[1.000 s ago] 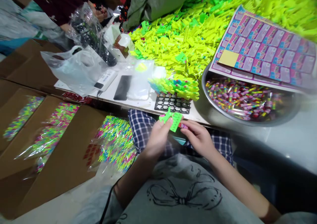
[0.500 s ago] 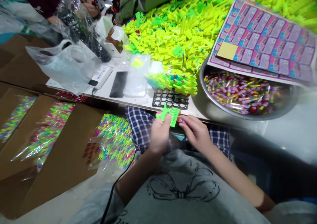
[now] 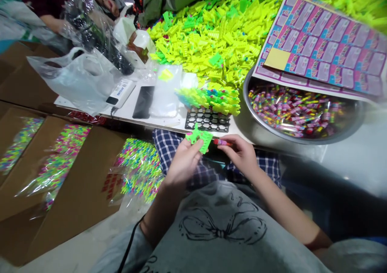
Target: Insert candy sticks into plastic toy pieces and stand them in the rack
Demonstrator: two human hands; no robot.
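Between thumb and fingers, my left hand (image 3: pixel 186 160) grips a bright green plastic toy piece (image 3: pixel 205 140) that has a star-like end and a ridged flat part. My right hand (image 3: pixel 242 152) pinches a small candy tube (image 3: pixel 223 142) with a red tip and purple wrapper, a short gap to the right of the green piece. Just beyond both hands, a black honeycomb rack (image 3: pixel 208 122) lies at the table edge, with several yellow-green assembled pieces (image 3: pixel 211 100) standing in it. To its right, a steel bowl (image 3: pixel 252 122) holds many similar wrapped tubes (image 3: pixel 290 112).
A large heap of yellow-green plastic parts (image 3: pixel 205 43) covers the table's back. Printed label sheets (image 3: pixel 320 47) overlap the bowl. Left are a dark phone (image 3: pixel 143 102), clear bags (image 3: pixel 165 98), a white device (image 3: pixel 121 92) and cartons (image 3: pixel 75 176) with bagged colourful pieces. Another person's hand (image 3: pixel 111 6) shows top left.
My left hand has shifted slightly left with the green piece, and the gap to the candy tube in my right hand has widened. The other person's hand at top left has moved.
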